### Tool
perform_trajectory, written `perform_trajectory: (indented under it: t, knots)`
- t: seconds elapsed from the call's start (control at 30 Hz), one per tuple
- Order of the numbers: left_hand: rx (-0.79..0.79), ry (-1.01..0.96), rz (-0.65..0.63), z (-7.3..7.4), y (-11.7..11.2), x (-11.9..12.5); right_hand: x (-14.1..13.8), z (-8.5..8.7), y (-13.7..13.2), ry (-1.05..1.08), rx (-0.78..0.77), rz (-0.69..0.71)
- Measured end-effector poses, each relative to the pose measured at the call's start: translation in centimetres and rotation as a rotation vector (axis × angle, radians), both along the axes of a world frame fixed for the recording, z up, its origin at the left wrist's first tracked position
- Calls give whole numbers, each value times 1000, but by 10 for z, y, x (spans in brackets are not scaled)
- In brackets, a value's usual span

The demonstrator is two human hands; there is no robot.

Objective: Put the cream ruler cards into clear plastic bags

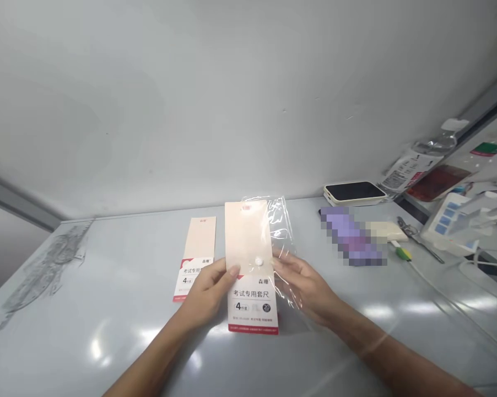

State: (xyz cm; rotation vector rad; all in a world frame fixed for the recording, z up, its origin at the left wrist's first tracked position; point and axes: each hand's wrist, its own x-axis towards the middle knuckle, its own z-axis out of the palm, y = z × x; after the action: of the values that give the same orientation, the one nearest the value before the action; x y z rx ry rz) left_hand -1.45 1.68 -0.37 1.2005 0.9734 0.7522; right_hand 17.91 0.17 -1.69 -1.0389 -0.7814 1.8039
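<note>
Well, a thin printed backing card (248,237) for a ruler set is being held up in both hands, just above a pale grey table (108,281). It's gripped by the left hand (205,292), with the thumb (232,271) pressed on the front and the fingers hidden behind the card, so a pinch is assumed. A clear plastic sleeve (284,229) is bunched against its right side and is held by the right hand (302,284), whose fingers (292,269) are loosely spread over the film.

The card should be light and fairly stiff but easily creased, so it's probably best taken by its long edges. The sleeve looks soft and slippery, and a light two-finger hold near its mouth would likely work.

"考试专用套尺" and "4件套" can be read, plus a "20" in a circle. The small red brand mark is too tiny to call. An identical card (194,259) lies flat just left of the hands, and a phone (354,193) sits farther back.
</note>
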Motion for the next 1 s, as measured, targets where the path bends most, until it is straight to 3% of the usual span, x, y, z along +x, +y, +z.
perform_trajectory:
  t: [0.13, 0.3, 0.5, 0.7, 0.83, 1.0]
  knots:
    - [1, -57, 124, -2, 0, 6, -5, 1, -1, -47, 102, 87]
    - [-54, -79, 191, -4, 0, 8, -8, 5, -4, -158, 138, 137]
    - [-108, 37, 26, -5, 2, 5, -4, 6, -6, -163, 166, 175]
    - [147, 198, 50, 0, -1, 1, 2, 12, -2, -186, 212, 187]
    - [442, 453, 99, -6, -7, 2, -3, 7, -6, -260, 196, 241]
    - [632, 496, 74, -14, -14, 3, -9, 4, -11, -398, 189, 206]
